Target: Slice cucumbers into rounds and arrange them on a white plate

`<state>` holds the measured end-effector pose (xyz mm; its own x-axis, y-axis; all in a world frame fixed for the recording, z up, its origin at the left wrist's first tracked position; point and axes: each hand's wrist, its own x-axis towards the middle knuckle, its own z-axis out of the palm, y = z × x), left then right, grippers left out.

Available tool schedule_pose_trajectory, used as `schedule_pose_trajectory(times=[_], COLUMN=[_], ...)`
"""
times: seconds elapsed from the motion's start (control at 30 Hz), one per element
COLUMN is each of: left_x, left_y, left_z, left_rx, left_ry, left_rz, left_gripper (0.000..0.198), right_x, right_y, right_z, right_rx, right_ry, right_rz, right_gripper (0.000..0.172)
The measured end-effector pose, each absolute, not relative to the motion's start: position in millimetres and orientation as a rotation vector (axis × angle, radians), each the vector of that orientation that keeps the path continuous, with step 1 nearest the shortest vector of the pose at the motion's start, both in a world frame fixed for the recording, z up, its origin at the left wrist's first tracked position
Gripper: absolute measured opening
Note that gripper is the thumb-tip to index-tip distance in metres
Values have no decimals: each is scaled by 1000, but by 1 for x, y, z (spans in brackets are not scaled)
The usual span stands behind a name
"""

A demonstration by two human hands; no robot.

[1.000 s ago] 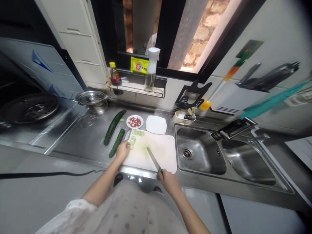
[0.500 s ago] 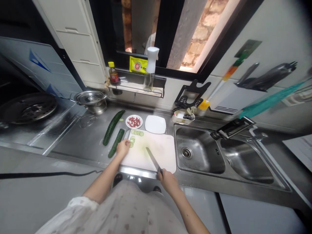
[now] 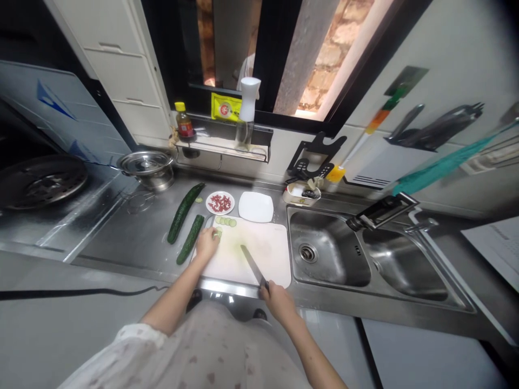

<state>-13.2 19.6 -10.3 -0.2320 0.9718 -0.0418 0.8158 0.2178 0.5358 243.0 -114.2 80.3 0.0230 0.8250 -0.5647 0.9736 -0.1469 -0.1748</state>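
Note:
My right hand (image 3: 279, 300) grips the dark handle of a kitchen knife (image 3: 252, 263), its blade resting flat over the white cutting board (image 3: 263, 237) and pointing up and left. At the board's left side, my left hand (image 3: 207, 244) has its fingers closed on a few cucumber slices (image 3: 218, 232), which it partly hides. Beyond it, a short row of cucumber slices (image 3: 226, 221) lies along the board's upper left edge. To the left of the board rest a cut cucumber (image 3: 190, 239) and a longer cucumber (image 3: 185, 213).
Behind the board stand a plate of chopped reddish pieces (image 3: 220, 203) and a white square plate (image 3: 256, 207). A double sink (image 3: 330, 248) adjoins on the right. A lidded steel pot (image 3: 148, 168) is at the back left, below a shelf (image 3: 223, 148) holding bottles.
My left hand has moved slightly up and inward over the nearer cucumber slices, covering more of them. My right hand and the knife stay nearly still, while the whole view shifts a little.

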Motion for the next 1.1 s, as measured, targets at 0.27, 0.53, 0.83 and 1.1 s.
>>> schedule_pose_trajectory(times=[0.27, 0.53, 0.83, 1.1], left_x=[21, 30, 30, 34], left_y=[55, 81, 91, 83], left_z=[-2, -1, -3, 10], left_rx=[1814, 1882, 1808, 1518], left_ry=[1989, 2007, 2018, 1944], left_rz=[541, 311, 386, 528], left_gripper=[33, 29, 24, 21], right_x=[252, 257, 261, 263], right_y=[-116, -107, -104, -102], right_z=[65, 53, 64, 70], right_rx=[2267, 2400, 2463, 2524], right_ry=[1884, 1867, 1873, 1915], right_rz=[-931, -876, -887, -865], right_gripper=[34, 33, 36, 30])
